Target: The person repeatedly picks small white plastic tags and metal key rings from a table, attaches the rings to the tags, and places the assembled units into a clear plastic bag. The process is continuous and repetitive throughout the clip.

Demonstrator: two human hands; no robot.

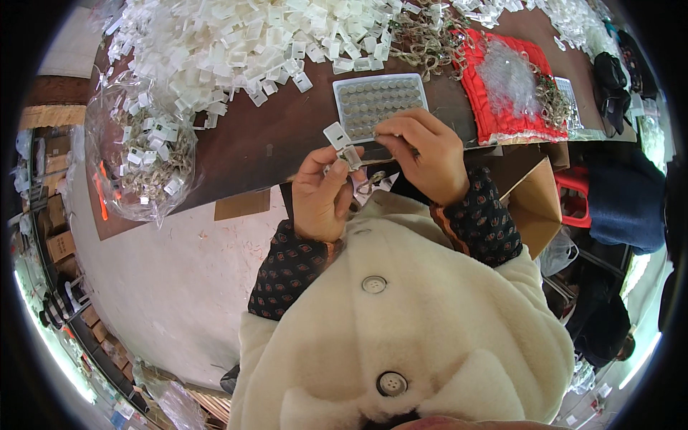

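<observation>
a small white hinged case is pinched in the left hand; just right of it, the right hand's fingertips are pressed together, any grip hidden.

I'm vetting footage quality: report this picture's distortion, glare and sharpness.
Head view: the table curves along its front edge; head view: the lower-left bright strip and lower-right bright strip glare white; head view: the white plastic piece in the left hand looks fairly sharp.

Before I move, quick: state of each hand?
Left hand: closed, holding a small white plastic case.
Right hand: closed in a pinch; cannot tell if holding anything.
</observation>
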